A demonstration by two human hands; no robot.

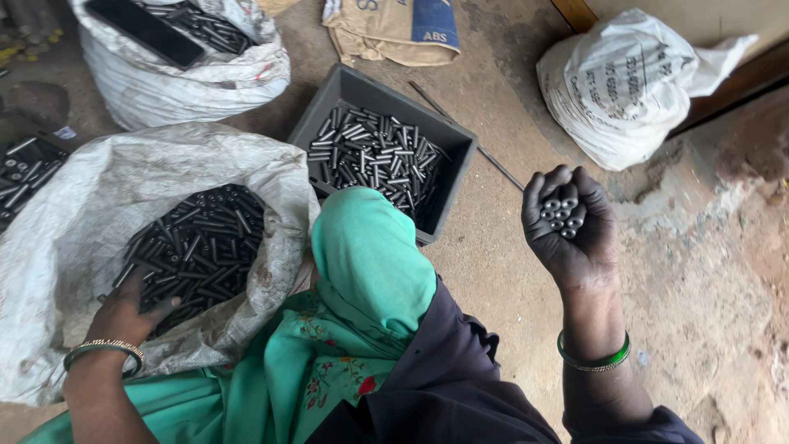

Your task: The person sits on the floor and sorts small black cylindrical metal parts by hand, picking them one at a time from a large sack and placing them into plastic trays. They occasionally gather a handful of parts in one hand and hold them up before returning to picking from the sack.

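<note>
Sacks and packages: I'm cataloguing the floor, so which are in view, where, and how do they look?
Open white woven sack of dark metal tubes, left, left hand inside.
Second white woven sack, top left, open.
Tan paper bag with blue panel, top centre, flat.
Tied white printed sack, top right.

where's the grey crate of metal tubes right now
In the head view, the grey crate sits on the floor at upper centre, just beyond the person's green-clad knee, right of the open white sack.
</note>
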